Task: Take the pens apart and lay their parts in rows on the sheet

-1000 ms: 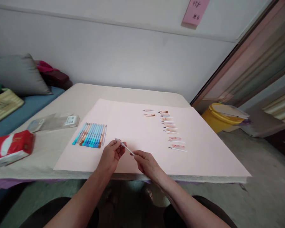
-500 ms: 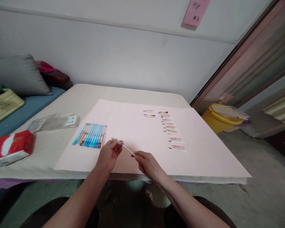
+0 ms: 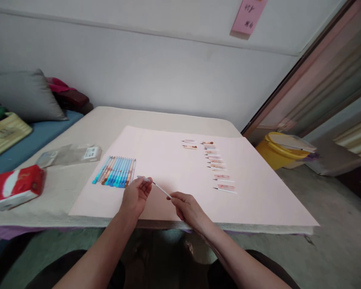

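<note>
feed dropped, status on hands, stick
Hands: left hand and right hand each pinch one end of thin white stick. Above pink sheet. Nearby: blue pens beside left hand.

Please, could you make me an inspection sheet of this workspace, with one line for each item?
Surface: table under a beige cloth, with a large pink sheet on it.
Job's things: slim white stick held at both ends; row of blue pens to its left; small pen parts in rows to its right.
Clutter: clear packet and red tissue pack on the cloth.
Grippers: left hand and right hand both pinch the stick above the sheet.
Cables: nothing seen.
Surroundings: grey cushion, yellow bucket, pink note on the wall.
</note>
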Motion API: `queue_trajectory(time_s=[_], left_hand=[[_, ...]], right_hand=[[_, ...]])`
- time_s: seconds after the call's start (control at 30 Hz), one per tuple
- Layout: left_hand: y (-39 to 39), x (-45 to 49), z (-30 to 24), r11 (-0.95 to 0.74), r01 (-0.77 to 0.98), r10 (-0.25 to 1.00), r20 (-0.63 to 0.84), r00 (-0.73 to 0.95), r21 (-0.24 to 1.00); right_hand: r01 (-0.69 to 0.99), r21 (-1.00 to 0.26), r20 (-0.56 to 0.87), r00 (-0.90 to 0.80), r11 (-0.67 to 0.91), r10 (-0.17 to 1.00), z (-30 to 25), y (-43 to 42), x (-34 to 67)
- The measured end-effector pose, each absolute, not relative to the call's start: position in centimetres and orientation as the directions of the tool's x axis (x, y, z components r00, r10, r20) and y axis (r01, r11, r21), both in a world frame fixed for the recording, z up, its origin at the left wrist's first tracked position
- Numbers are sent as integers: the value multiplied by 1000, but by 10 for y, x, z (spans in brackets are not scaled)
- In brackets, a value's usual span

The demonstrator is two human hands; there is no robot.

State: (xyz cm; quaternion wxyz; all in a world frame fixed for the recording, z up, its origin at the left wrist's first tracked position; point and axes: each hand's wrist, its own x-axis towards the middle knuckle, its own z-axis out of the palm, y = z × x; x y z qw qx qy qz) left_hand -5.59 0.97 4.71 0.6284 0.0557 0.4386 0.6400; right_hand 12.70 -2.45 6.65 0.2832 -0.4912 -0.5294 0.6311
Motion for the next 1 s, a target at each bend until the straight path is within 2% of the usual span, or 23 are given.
queue_trajectory(time_s=[0.27,0.43,0.6,0.8,1.0], left_hand=[[11,-57,48,173,-774,833,-509,-215,609],[2,-42,44,279,-686,900,-432,-57,672],[-10,-25,42,393,-581,897,-436,71,713],[-15,-22,45,439,-660,873,-462,154,610],[-16,-21,44,456,-647,865,-475,161,611]], right_hand=[[162,-953,-298,-361,-256,884,66,-25,129],[128,-963,-268,-331,-239,905,62,-23,130],[155,-961,-266,-294,-229,918,58,-19,130],[193,-957,-268,-290,-218,919,56,-18,129],[286,-946,-244,-315,-154,917,51,-21,130]])
